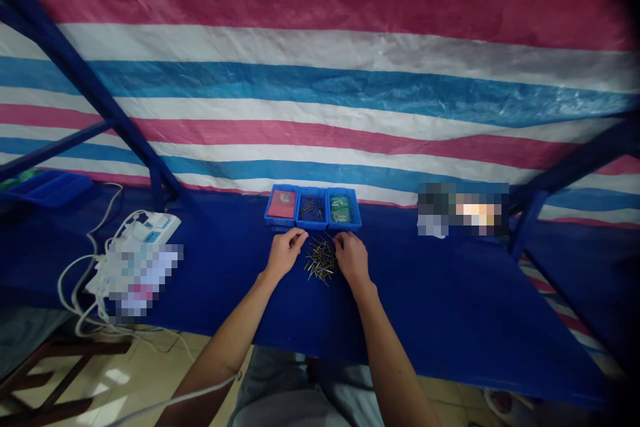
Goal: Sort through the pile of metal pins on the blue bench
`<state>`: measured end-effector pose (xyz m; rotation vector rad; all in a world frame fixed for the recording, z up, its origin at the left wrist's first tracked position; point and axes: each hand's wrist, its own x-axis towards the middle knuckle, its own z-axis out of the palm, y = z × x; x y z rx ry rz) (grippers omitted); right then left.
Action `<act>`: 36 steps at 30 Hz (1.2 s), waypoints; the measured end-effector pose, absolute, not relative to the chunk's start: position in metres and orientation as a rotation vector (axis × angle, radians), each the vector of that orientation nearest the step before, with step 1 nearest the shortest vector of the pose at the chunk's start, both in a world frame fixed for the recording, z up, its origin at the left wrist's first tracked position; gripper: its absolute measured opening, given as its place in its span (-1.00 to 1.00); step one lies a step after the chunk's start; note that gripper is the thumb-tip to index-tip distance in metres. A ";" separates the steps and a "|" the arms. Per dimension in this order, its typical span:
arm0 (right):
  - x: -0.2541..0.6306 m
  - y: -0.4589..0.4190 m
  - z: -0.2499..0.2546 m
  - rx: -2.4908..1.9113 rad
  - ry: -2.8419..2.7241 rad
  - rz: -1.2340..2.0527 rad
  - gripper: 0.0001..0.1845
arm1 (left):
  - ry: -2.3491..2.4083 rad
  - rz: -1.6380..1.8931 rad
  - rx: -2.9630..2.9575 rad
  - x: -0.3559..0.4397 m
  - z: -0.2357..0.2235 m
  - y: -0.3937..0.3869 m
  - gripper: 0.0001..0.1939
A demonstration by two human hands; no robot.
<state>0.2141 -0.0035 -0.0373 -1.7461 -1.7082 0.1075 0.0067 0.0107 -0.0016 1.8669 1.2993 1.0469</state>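
Note:
A loose pile of thin, brass and dark metal pieces [321, 260], looking like long screws or nails, lies on the blue table between my hands. My left hand [286, 255] is left of the pile, thumb and forefinger pinched together near the bins; anything in the pinch is too small to make out. At the pile's right edge, my right hand [352, 257] has its fingers curled together over the outermost pieces, and what they grip is hidden. Just beyond stand three joined blue bins: a left bin [280, 221] with a red packet, a middle bin [312, 224] with similar thin pieces, and a right bin [345, 224] with green-and-clear packets.
White power strips and cables [150, 230] lie on the left of the table [430, 307]. A blue tray [55, 188] sits at the far left. Blurred items [460, 210] stand at the back right. Blue frame posts [95, 83] and a striped sheet [320, 100] close off the back.

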 end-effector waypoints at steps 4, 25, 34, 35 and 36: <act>0.210 -0.006 -0.040 -1.813 -1.701 0.058 -0.81 | 1.285 1.024 1.898 0.007 -0.001 0.010 -0.63; 0.200 -0.029 -0.014 -1.390 -1.951 0.219 -0.80 | 0.973 1.142 2.292 0.011 -0.006 0.005 -0.80; 0.190 -0.032 -0.009 -1.324 -1.923 0.317 -0.79 | 0.920 1.028 2.322 0.012 0.000 0.001 -0.86; 0.189 -0.033 -0.009 -1.306 -1.906 0.352 -0.79 | 0.918 1.012 2.319 0.013 0.001 0.001 -0.86; 0.188 -0.033 -0.009 -1.288 -1.878 0.384 -0.79 | 0.918 1.005 2.310 0.012 0.001 0.001 -0.86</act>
